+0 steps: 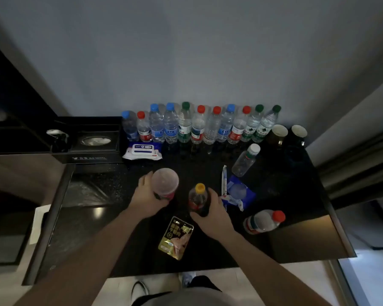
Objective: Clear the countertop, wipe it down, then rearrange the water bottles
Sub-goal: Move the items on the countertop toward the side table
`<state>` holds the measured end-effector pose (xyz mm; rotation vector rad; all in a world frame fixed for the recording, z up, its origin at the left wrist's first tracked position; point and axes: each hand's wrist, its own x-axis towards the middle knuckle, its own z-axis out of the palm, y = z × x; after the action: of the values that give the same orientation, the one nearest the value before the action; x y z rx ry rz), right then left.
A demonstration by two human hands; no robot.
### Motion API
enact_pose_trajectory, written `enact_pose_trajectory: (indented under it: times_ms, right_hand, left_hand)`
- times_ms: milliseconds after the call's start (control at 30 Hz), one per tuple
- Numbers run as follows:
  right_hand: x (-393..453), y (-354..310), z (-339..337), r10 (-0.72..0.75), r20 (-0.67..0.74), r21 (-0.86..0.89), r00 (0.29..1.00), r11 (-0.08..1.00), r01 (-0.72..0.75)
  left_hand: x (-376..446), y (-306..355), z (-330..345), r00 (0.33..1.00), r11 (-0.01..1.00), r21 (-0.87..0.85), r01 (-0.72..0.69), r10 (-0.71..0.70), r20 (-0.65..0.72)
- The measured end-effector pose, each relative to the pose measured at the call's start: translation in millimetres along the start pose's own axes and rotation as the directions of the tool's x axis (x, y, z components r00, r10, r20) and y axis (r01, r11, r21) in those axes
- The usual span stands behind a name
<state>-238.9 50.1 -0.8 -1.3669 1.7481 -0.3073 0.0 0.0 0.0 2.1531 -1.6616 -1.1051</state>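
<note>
Currently, the person is working through the clearing stage at the black countertop [285,188], with both hands engaged at mid-frame. The left hand [147,196] is wrapping its fingers around a pink lidded cup [164,183], and the right hand [212,212] is gripping a dark soda bottle with a yellow cap [198,198]; the two hands are sitting near each other but apart.

Across the upper middle of the frame, the row of water bottles [199,125] is standing upright against the wall. One small clear bottle with a white cap [246,160] is standing forward of the row at right of centre, and a red-capped water bottle [263,221] is lying on its side near the lower right edge.

For a clean lift, both containers are best raised straight up before travelling sideways, since a gold snack pouch [177,238] is lying just below the hands and a torn blue wrapper [236,194] is lying just right of the soda bottle. The cup appears lidded; keeping it level is still advisable. The wet-wipes pack [142,151], at left of centre below the row, is probably worth leaving within reach for the wiping stage. Two dark mugs [289,133] at the row's right end are also awaiting removal.
</note>
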Motion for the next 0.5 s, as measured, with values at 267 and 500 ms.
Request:
enact_pose_trajectory:
  times_ms: [267,500]
  right_hand:
    - [20.5,-24.0,-11.0,-0.104,-0.002,-0.017,0.995,0.994,0.104]
    - [8.7,-36.6,-11.4,-0.240,-0.042,0.066,0.970,0.968,0.242]
  left_hand:
    - [20.7,13.9,6.3,0.999,1.000,0.017,0.012,-0.011,-0.041]
    - [-24.4,-8.9,-10.7,0.967,0.988,-0.156,0.006,-0.045,-0.250]
